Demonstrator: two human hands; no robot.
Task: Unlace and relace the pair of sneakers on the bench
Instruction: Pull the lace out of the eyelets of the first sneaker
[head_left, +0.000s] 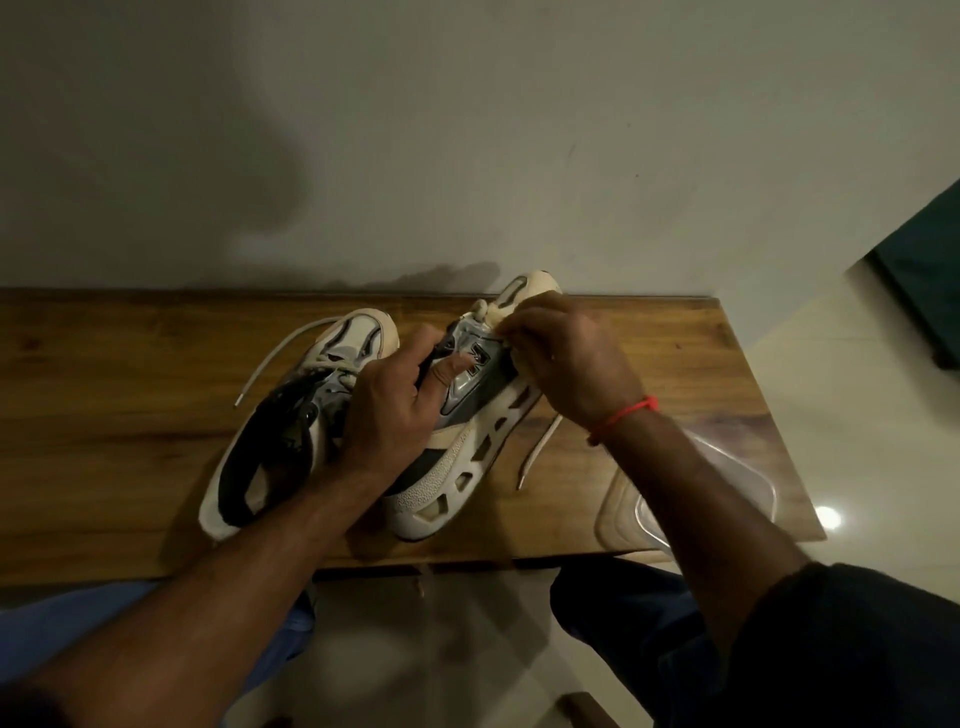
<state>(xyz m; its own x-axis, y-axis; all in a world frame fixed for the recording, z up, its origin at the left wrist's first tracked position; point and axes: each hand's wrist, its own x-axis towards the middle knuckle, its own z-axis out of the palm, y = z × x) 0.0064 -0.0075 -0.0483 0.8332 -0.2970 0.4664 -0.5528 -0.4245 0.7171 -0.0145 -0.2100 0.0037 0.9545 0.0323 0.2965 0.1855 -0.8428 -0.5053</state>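
On the bench, the left hand gripped the tilted right sneaker beside the other sneaker; the right hand pinched its lace near the toe

Head-worn wide view, looking down, bench close

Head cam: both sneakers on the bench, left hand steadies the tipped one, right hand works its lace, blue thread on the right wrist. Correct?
Not quite: the thread on the right wrist is red, not blue, as the head view shows. The rest holds: both sneakers are on the bench, left hand steadies the tipped sneaker, right hand works its lace.
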